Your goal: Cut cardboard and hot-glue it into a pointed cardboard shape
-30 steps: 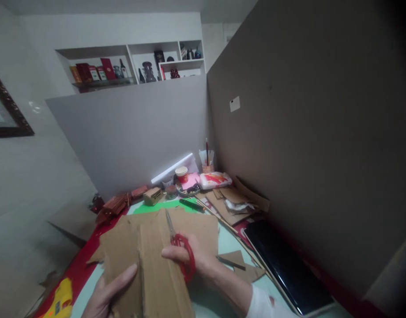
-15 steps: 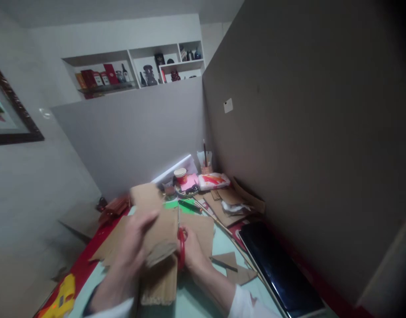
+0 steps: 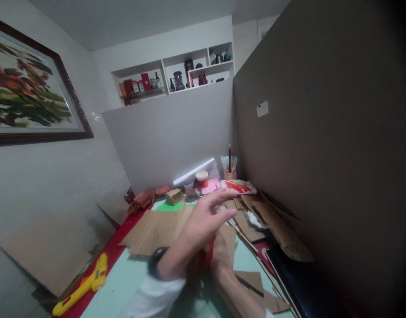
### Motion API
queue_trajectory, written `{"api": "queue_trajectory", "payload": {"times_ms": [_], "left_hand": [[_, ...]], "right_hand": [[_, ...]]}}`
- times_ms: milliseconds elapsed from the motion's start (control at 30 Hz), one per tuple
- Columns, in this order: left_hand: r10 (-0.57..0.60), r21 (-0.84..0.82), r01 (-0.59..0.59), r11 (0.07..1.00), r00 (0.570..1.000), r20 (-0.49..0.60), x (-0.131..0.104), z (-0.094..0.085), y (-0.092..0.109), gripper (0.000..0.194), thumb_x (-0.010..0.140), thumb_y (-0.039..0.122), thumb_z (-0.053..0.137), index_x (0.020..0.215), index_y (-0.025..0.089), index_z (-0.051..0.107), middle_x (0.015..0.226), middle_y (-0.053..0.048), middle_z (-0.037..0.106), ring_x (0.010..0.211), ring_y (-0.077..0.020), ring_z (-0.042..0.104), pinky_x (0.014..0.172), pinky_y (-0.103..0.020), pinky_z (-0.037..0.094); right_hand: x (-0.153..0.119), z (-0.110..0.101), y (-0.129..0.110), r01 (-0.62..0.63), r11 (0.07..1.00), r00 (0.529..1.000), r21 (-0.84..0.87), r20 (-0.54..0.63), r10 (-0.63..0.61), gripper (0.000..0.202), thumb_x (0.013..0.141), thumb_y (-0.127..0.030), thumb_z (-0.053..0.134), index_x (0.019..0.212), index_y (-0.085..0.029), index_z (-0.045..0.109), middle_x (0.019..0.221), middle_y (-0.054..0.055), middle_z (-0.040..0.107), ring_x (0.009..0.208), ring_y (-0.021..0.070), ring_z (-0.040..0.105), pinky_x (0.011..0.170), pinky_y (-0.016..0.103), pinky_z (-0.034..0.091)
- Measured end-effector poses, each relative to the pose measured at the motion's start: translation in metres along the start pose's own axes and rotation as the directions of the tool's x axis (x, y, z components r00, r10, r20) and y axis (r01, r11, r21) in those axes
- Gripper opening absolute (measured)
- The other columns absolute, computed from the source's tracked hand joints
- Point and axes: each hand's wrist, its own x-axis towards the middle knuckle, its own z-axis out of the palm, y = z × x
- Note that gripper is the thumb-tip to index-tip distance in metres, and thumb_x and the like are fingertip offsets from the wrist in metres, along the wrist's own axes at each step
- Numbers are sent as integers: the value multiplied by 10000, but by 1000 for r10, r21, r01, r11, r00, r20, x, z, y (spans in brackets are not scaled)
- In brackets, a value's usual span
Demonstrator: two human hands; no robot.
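Note:
My left hand (image 3: 204,216) reaches across in front of my right, its fingers apart and holding nothing. Beneath it, my right hand (image 3: 220,254) is wrapped round the red-handled scissors (image 3: 208,252); the blades are hidden. A large cardboard sheet (image 3: 156,229) lies on the pale green table mat (image 3: 118,276), left of my hands. Further right, several long curved cardboard strips (image 3: 279,229) are piled up. Small cardboard scraps (image 3: 252,280) with a dark pen-like stick across them lie right of my right forearm.
A yellow glue gun (image 3: 85,287) rests at the left edge. At the back stand a paper cup (image 3: 202,178), a small cardboard block (image 3: 174,196) and a brush holder (image 3: 230,174). A black flat object (image 3: 298,287) lies at the right.
My left hand has let go of the cardboard piece and moved right, over my right hand. A long curved piece now lies on the right pile. The view has turned left.

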Motion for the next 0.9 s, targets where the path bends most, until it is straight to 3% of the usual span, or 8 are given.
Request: {"api": "queue_trajectory", "payload": {"times_ms": [100, 167, 233, 400, 467, 600, 767, 900], "left_hand": [[35, 151, 11, 988, 954, -297, -51, -58, 7, 187, 778, 249, 805, 962, 228, 831, 1194, -79, 758, 1190, -271, 624, 1065, -303, 414], [22, 197, 85, 977, 874, -486, -83, -85, -8, 189, 793, 349, 794, 921, 213, 819, 1063, -92, 770, 1062, -276, 652, 925, -284, 470], [-30, 169, 171, 971, 783, -621, -108, -95, -33, 295, 763, 433, 806, 944, 200, 799, 1021, -95, 773, 977, -284, 682, 828, -284, 509], [-353, -263, 252, 931, 801, -484, -134, -80, -78, 542, 620, 416, 911, 1055, 143, 739, 1039, -145, 804, 1005, -351, 740, 863, -382, 572], [-361, -290, 245, 925, 806, -470, -132, -80, -77, 500, 662, 412, 891, 1053, 138, 740, 1044, -140, 806, 1000, -342, 745, 874, -384, 571], [-376, -386, 189, 903, 783, -495, -128, -99, -65, 425, 676, 361, 881, 1030, 159, 762, 1026, -107, 810, 1007, -315, 745, 847, -347, 573], [-453, -439, 225, 870, 718, -529, -132, -131, -58, 387, 537, 220, 895, 900, 155, 777, 866, -68, 811, 852, -284, 758, 686, -290, 562], [-522, -459, 290, 840, 662, -538, -136, -148, -55, 412, 484, 162, 851, 887, 147, 765, 803, -64, 790, 752, -281, 744, 606, -302, 539]], "right_hand": [[-5, 1, -4, -36, 999, 997, 1, 72, 35, 351, 931, -385, 753, 1149, -138, 632, 1042, 57, 698, 903, 219, 691, 852, 400, 582], [-9, 4, -8, -43, 999, 997, 13, 68, 42, 490, 847, -462, 818, 1157, -145, 610, 1023, 69, 720, 916, 252, 699, 878, 404, 569], [-13, 9, -11, -44, 999, 998, 18, 49, 43, 555, 809, -522, 825, 1158, -158, 593, 1051, 87, 732, 943, 281, 704, 875, 393, 566], [-21, 15, -15, -44, 999, 998, -12, 34, 45, 559, 822, -513, 809, 1185, -195, 528, 1118, 99, 729, 997, 278, 706, 905, 381, 567], [-22, 15, -14, -66, 997, 996, -36, 53, 68, 592, 800, -512, 828, 1192, -203, 510, 1083, 94, 732, 944, 274, 714, 842, 373, 582], [-18, 14, -17, -101, 991, 992, -89, 67, 107, 552, 803, -539, 813, 1131, -199, 527, 749, 2, 671, 590, 194, 626, 543, 290, 521], [-4, 5, -32, -43, 986, 999, -159, -14, 41, 552, 774, -555, 817, 1096, -224, 513, 786, -24, 632, 646, 166, 604, 576, 252, 495], [5, -2, -40, -42, 965, 996, -258, 65, 61, 563, 731, -534, 837, 1096, -215, 550, 772, -20, 636, 626, 167, 587, 556, 253, 457]]}}
